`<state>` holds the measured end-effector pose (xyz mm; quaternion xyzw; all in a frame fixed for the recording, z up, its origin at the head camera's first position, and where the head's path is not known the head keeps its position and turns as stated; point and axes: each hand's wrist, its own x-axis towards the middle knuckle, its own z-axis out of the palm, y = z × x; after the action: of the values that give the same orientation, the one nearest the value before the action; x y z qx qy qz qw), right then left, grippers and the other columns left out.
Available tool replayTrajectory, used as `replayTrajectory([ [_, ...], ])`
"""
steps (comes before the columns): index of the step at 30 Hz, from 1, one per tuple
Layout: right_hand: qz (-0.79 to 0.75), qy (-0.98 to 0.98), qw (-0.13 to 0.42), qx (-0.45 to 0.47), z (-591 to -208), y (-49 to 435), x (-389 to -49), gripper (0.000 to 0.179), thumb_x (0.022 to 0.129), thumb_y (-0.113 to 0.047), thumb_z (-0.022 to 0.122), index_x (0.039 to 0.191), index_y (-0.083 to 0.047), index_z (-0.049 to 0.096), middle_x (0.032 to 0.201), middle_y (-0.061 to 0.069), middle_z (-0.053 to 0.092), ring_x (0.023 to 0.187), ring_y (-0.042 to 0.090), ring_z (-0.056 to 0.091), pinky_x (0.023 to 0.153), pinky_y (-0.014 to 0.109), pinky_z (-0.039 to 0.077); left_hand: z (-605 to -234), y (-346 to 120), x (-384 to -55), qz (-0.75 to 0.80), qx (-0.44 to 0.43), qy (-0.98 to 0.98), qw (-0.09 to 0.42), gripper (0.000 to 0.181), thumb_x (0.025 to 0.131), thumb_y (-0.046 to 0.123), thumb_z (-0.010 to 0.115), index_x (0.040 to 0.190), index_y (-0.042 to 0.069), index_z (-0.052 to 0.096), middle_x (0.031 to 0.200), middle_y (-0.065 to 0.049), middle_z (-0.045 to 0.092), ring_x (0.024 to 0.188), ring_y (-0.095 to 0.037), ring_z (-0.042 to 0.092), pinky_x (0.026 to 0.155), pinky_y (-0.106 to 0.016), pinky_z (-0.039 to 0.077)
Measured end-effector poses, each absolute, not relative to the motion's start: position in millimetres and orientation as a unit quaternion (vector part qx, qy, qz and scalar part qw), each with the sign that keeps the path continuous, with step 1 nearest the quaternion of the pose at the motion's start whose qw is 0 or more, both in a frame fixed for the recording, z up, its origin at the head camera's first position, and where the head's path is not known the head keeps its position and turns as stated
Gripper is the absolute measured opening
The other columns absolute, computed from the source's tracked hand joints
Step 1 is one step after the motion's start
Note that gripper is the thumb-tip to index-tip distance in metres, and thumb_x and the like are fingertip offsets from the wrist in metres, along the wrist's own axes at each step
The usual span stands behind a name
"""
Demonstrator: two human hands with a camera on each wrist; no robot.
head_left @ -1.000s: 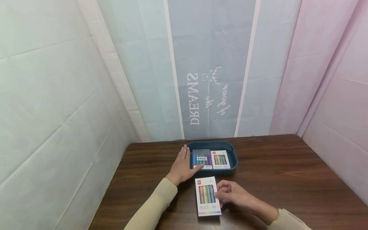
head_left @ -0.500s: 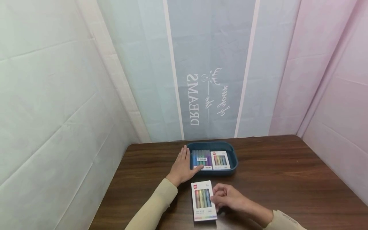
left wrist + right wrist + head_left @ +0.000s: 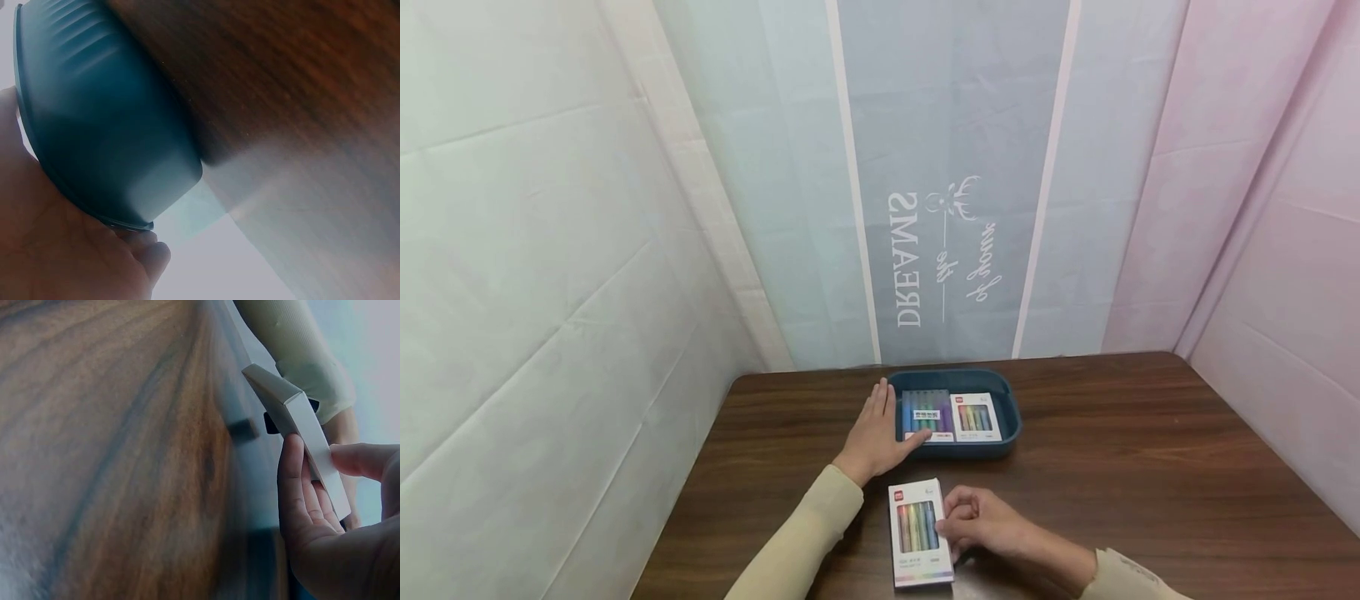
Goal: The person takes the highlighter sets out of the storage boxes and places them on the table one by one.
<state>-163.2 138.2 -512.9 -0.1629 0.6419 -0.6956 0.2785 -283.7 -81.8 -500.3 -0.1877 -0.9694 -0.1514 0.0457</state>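
My right hand (image 3: 981, 525) pinches the right edge of a white box of coloured pens (image 3: 919, 533), whose front window shows several pens. In the right wrist view, the thumb lies on one face of this box (image 3: 303, 434) and the fingers on the other; it is held above the table. My left hand (image 3: 876, 433) rests on the left end of a dark blue tray (image 3: 970, 451), fingers straight along the rim, thumb reaching over the front rim. From the left wrist view, the palm lies against the rim of the tray (image 3: 112, 125).
Inside the tray lie a clear pack of coloured pens (image 3: 927, 414) on the left and a second white pen box (image 3: 976, 417) on the right. The brown wooden table (image 3: 1120, 467) meets a printed cloth backdrop (image 3: 951, 167) behind the tray.
My right hand has drawn the white pen box toward me and to the left, away from the tray. The left hand and the tray have stayed in place.
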Motion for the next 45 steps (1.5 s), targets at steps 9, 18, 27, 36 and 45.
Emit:
replayTrajectory([
  [9, -0.709, 0.627, 0.286, -0.146, -517, 130, -162, 0.023, 0.093, -0.005, 0.067, 0.105, 0.007, 0.051, 0.079, 0.007, 0.072, 0.064, 0.016, 0.067, 0.061, 0.026, 0.057, -501, -82, -283, -0.154, -0.189, -0.969, 0.044, 0.111, 0.088, 0.083, 0.039, 0.159, 0.001, 0.017, 0.168, -0.015, 0.008, 0.154, -0.029, 0.011, 0.122, -0.043, 0.022],
  [18, -0.689, 0.656, 0.288, -0.107, -513, 124, -164, 0.029, 0.092, -0.011, 0.071, 0.108, 0.005, 0.053, 0.082, 0.01, 0.073, 0.066, 0.017, 0.068, 0.066, 0.031, 0.059, -499, -81, -284, -0.152, -0.189, -0.969, 0.048, 0.11, 0.088, 0.082, 0.04, 0.159, 0.0, 0.018, 0.167, -0.016, 0.009, 0.154, -0.029, 0.01, 0.122, -0.043, 0.02],
  [27, -0.704, 0.641, 0.29, -0.096, -515, 120, -163, 0.024, 0.092, -0.01, 0.072, 0.103, 0.003, 0.054, 0.082, 0.011, 0.073, 0.067, 0.018, 0.068, 0.065, 0.032, 0.06, -499, -81, -284, -0.152, -0.188, -0.969, 0.045, 0.111, 0.087, 0.084, 0.038, 0.159, 0.001, 0.018, 0.168, -0.015, 0.008, 0.154, -0.029, 0.01, 0.122, -0.044, 0.021],
  [36, -0.704, 0.641, 0.29, -0.093, -518, 118, -165, 0.024, 0.091, -0.01, 0.073, 0.101, 0.001, 0.055, 0.081, 0.01, 0.072, 0.068, 0.018, 0.068, 0.064, 0.032, 0.06, -499, -81, -283, -0.158, -0.186, -0.969, 0.044, 0.112, 0.086, 0.084, 0.038, 0.159, 0.002, 0.018, 0.168, -0.014, 0.009, 0.154, -0.029, 0.01, 0.122, -0.044, 0.021],
  [45, -0.696, 0.653, 0.283, -0.096, -520, 117, -164, 0.024, 0.09, -0.011, 0.075, 0.098, 0.001, 0.055, 0.074, 0.008, 0.07, 0.06, 0.016, 0.065, 0.059, 0.029, 0.058, -500, -81, -284, -0.155, -0.185, -0.97, 0.041, 0.112, 0.087, 0.085, 0.036, 0.159, 0.002, 0.018, 0.168, -0.014, 0.007, 0.154, -0.028, 0.01, 0.122, -0.043, 0.02],
])
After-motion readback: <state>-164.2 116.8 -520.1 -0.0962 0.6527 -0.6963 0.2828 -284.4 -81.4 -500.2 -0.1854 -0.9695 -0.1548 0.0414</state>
